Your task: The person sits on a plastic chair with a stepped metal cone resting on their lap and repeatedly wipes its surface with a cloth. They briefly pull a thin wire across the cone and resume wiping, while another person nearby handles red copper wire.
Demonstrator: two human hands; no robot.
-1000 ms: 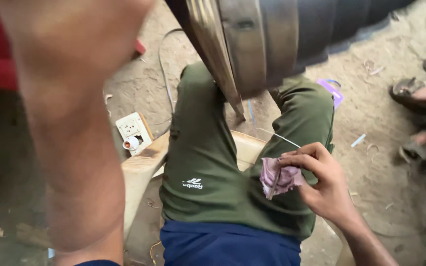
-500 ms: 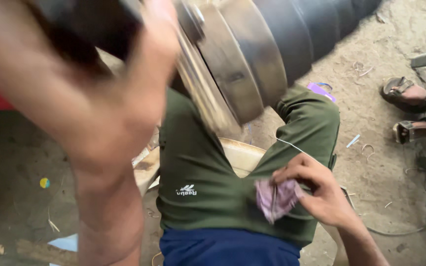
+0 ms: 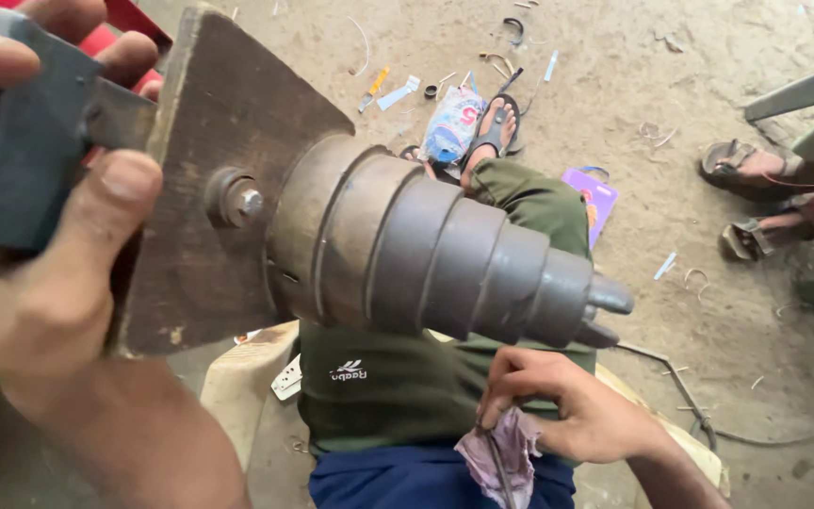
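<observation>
My left hand grips a dark grey block at the back of a heavy stepped metal cone bolted to a rusty square plate, and holds it up close to the camera. The cone's narrow tip points right, just above my right hand. My right hand rests on my green-trousered thigh and pinches a crumpled pink cloth together with a thin dark rod.
I sit on a pale stool over a dirt floor. My sandalled foot is beside a crushed packet and a purple card. Another person's sandalled feet are at right, with wires and scraps around.
My left hand has turned the metal piece so its plate and stepped cone face the camera and its tip points right. My right hand stayed on the thigh with the cloth.
</observation>
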